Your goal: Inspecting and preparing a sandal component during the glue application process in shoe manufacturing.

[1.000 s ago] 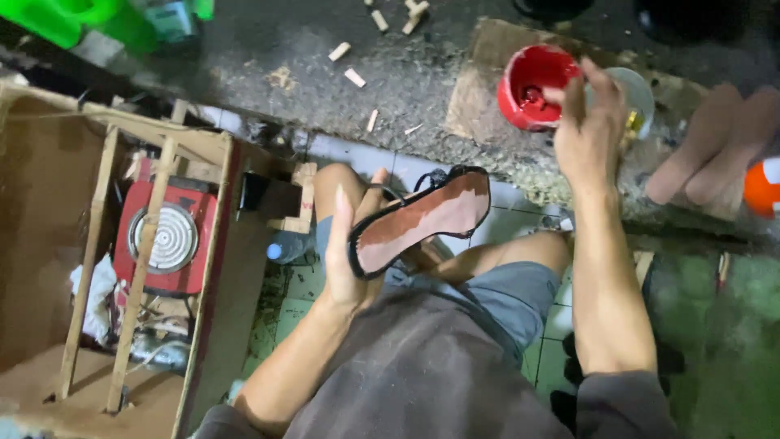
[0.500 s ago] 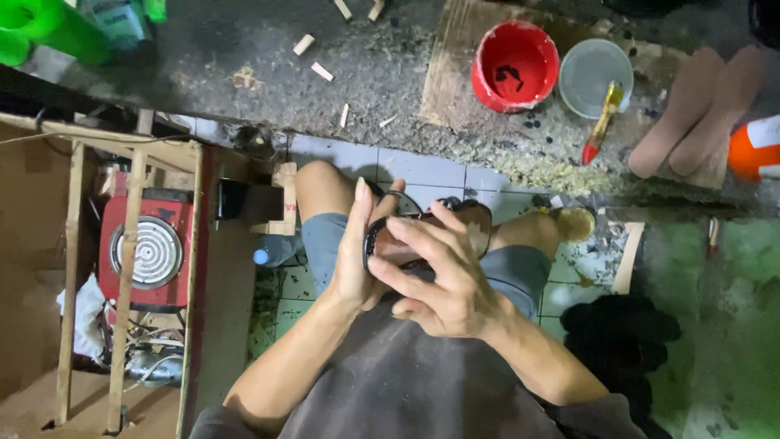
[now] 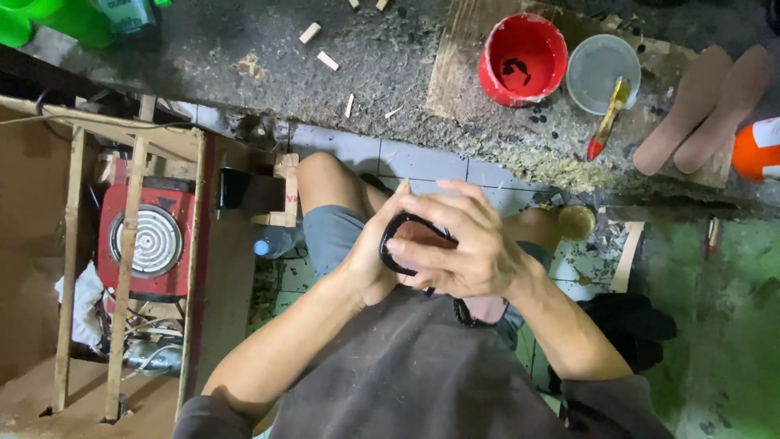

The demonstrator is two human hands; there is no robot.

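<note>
The shoe sole [image 3: 414, 244] is now pressed between the left hand [image 3: 370, 264] and right hand [image 3: 467, 248] over the lap (brush [image 3: 608, 118] put back on the clear tub [image 3: 603, 71] at the counter's far edge), both grips clenched.

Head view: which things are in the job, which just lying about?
In hand: shoe sole, black-edged, held by left hand, pressed by right hand.

Lying about: red bucket, brush on clear tub, two insoles, red hotplate, wood chips.
</note>
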